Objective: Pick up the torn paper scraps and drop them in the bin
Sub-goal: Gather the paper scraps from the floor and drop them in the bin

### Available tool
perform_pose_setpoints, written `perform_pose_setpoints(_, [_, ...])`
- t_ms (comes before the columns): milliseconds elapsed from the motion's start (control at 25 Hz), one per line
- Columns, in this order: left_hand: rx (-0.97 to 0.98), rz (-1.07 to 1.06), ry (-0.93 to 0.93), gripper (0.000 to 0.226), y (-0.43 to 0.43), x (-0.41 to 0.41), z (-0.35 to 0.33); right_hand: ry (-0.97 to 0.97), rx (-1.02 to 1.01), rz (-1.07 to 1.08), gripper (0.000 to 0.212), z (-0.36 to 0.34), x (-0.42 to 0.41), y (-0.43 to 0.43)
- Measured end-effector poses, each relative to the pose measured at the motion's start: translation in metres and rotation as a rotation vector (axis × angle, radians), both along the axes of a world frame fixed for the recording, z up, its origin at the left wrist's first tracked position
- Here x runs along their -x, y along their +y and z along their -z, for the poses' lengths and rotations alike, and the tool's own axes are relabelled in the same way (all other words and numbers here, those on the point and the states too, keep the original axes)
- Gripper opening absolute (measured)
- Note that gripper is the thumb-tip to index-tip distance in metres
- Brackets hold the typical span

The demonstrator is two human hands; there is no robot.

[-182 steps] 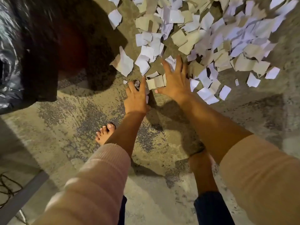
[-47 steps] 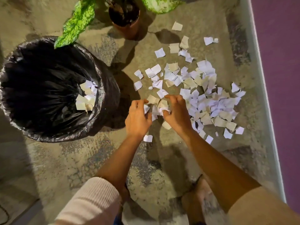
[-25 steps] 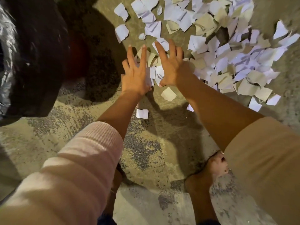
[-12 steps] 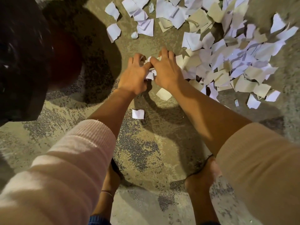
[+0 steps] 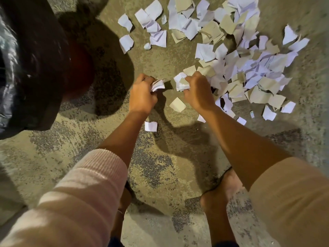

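A spread of torn white and beige paper scraps [image 5: 245, 56] covers the concrete floor at the upper right. My left hand [image 5: 142, 94] grips a small bunch of scraps [image 5: 158, 84] just above the floor. A hand's width to its right, my right hand [image 5: 198, 91] holds a crumpled handful of scraps [image 5: 180, 82] at the pile's near edge. The bin [image 5: 26, 65], lined with a black plastic bag, fills the upper left; its inside is hidden from here.
Two loose scraps lie near my wrists: a beige one [image 5: 177, 104] between my hands and a white one [image 5: 151, 126] by my left forearm. My bare feet [image 5: 219, 198] stand on the stained concrete below. Bare floor separates the bin from the pile.
Half a second ago my hands were pressed together over the scraps. Now they have drawn apart, each gripping its own bunch of paper.
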State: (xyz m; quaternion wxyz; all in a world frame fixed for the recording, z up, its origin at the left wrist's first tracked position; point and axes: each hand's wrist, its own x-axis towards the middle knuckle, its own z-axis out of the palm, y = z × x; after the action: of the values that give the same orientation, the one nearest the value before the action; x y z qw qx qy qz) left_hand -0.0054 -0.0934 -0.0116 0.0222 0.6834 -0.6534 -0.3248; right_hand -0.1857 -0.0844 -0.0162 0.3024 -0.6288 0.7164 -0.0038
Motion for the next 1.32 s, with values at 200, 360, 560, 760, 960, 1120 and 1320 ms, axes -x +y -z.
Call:
perform_pose_setpoints(200, [0.053,-0.075,0.065,0.023,-0.006,0.0,-0.03,-0.03,-0.008,0.041,0.042,-0.029,-0.002,0.005])
perform_pose_setpoints(360, [0.086,-0.081,0.095,0.024,-0.011,0.004,-0.058,-0.007,0.028,0.053,0.038,-0.056,-0.004,0.008])
perform_pose_setpoints(560, [0.136,-0.136,0.158,0.021,-0.011,0.0,-0.102,0.014,0.028,0.09,0.04,-0.098,-0.003,0.015])
perform_pose_setpoints(760, [0.181,-0.19,0.218,0.024,-0.009,-0.005,-0.152,-0.007,0.066,0.105,0.039,-0.148,-0.014,0.01])
perform_pose_setpoints(960, [0.242,-0.281,0.333,0.018,-0.018,-0.014,-0.205,-0.099,0.188,0.113,0.03,-0.199,-0.045,-0.007])
perform_pose_setpoints(1120, [0.296,-0.317,0.339,0.019,-0.029,-0.04,-0.246,-0.16,0.189,0.098,0.031,-0.238,-0.075,-0.033])
perform_pose_setpoints(1320, [0.332,-0.388,0.279,0.027,-0.042,-0.092,-0.281,-0.083,0.133,0.034,0.036,-0.277,-0.123,-0.069])
